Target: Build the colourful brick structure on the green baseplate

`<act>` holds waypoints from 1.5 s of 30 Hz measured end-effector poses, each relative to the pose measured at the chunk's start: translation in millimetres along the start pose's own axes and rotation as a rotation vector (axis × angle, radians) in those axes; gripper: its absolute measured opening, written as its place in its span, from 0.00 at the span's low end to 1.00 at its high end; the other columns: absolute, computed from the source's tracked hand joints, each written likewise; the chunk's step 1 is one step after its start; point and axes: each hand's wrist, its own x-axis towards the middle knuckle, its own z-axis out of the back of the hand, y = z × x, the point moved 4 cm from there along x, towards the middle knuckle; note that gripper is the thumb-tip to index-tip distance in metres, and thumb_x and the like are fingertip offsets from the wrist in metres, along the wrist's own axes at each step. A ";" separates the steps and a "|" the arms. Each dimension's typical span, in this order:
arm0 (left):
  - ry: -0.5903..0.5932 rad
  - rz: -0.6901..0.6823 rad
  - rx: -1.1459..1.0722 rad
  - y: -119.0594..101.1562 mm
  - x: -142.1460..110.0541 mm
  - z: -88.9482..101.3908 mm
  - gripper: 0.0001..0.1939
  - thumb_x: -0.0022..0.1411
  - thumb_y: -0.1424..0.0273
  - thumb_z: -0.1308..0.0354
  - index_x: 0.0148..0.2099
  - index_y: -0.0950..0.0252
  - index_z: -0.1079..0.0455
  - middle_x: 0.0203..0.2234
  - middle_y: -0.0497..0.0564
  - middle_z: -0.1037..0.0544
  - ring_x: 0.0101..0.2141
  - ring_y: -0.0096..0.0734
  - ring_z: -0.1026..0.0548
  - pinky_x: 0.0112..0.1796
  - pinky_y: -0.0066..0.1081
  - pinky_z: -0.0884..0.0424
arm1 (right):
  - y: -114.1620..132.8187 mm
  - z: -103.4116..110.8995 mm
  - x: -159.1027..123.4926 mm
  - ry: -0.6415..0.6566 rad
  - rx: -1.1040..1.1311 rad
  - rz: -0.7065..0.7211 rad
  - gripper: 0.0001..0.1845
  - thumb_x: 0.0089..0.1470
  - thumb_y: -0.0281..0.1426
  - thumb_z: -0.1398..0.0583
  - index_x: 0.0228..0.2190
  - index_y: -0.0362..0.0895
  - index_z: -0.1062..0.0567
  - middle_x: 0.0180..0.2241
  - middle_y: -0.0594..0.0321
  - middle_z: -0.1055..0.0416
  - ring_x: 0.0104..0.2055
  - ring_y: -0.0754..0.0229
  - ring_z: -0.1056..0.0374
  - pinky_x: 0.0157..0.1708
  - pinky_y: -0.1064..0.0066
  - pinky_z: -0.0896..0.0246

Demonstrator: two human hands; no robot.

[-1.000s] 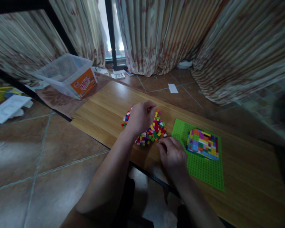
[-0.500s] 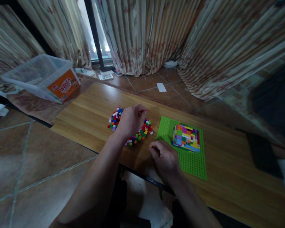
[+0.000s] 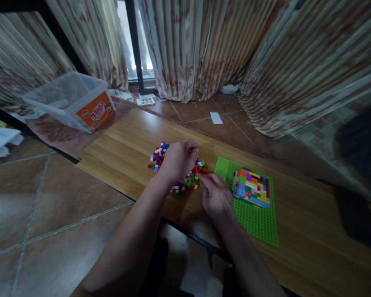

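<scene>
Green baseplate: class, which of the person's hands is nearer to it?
Right. The right hand is beside the green baseplate, overlapping its edge in view; the left hand is farther away, over the loose bricks.

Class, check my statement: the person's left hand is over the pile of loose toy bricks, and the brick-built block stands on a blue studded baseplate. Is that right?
Not quite: the studded baseplate is green, not blue, as the head view shows. The rest holds: the left hand is over the pile of loose toy bricks, and the brick-built block stands on that baseplate.
</scene>
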 end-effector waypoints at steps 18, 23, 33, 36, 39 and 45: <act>-0.024 0.016 -0.002 3.3 -2.0 9.9 0.12 0.64 0.72 0.47 0.38 0.67 0.22 0.29 0.51 0.19 0.29 0.29 0.26 0.33 0.28 0.34 | -3.9 9.3 -3.4 0.066 0.001 -0.043 0.10 0.59 0.32 0.43 0.40 0.46 0.22 0.38 0.56 0.27 0.42 0.51 0.32 0.45 0.60 0.36; -0.027 -0.010 -0.022 4.9 -0.4 4.7 0.12 0.64 0.72 0.47 0.37 0.68 0.22 0.29 0.51 0.20 0.30 0.29 0.26 0.33 0.27 0.33 | -3.2 13.0 -4.7 0.047 0.063 -0.061 0.09 0.60 0.31 0.44 0.35 0.46 0.22 0.37 0.57 0.26 0.41 0.53 0.31 0.42 0.62 0.36; 0.004 -0.012 0.014 -2.9 0.6 -1.6 0.12 0.63 0.73 0.48 0.39 0.68 0.22 0.31 0.51 0.19 0.31 0.30 0.24 0.34 0.27 0.32 | -1.2 50.1 -28.8 0.019 0.299 -0.122 0.08 0.59 0.28 0.42 0.38 0.47 0.23 0.35 0.62 0.25 0.37 0.60 0.28 0.38 0.68 0.35; 0.021 -0.026 0.015 -5.4 0.9 -5.5 0.13 0.63 0.74 0.48 0.39 0.68 0.22 0.30 0.52 0.19 0.30 0.30 0.25 0.32 0.27 0.32 | -17.1 70.7 -36.1 -0.061 0.290 -0.150 0.08 0.60 0.31 0.40 0.39 0.49 0.21 0.38 0.63 0.23 0.40 0.59 0.26 0.42 0.66 0.33; 0.027 -0.043 0.018 -6.6 1.1 -8.8 0.13 0.63 0.74 0.49 0.39 0.68 0.22 0.30 0.52 0.19 0.30 0.29 0.25 0.32 0.26 0.32 | -38.7 91.5 -42.4 -0.149 0.229 -0.195 0.07 0.59 0.34 0.39 0.37 0.50 0.20 0.40 0.63 0.22 0.42 0.58 0.26 0.45 0.65 0.32; 0.028 -0.049 0.027 -8.7 1.3 -12.4 0.12 0.63 0.74 0.48 0.38 0.68 0.22 0.30 0.52 0.19 0.30 0.30 0.24 0.33 0.27 0.31 | -67.4 104.9 -50.4 -0.242 0.168 -0.211 0.07 0.57 0.36 0.36 0.37 0.51 0.19 0.40 0.63 0.20 0.42 0.56 0.25 0.45 0.61 0.31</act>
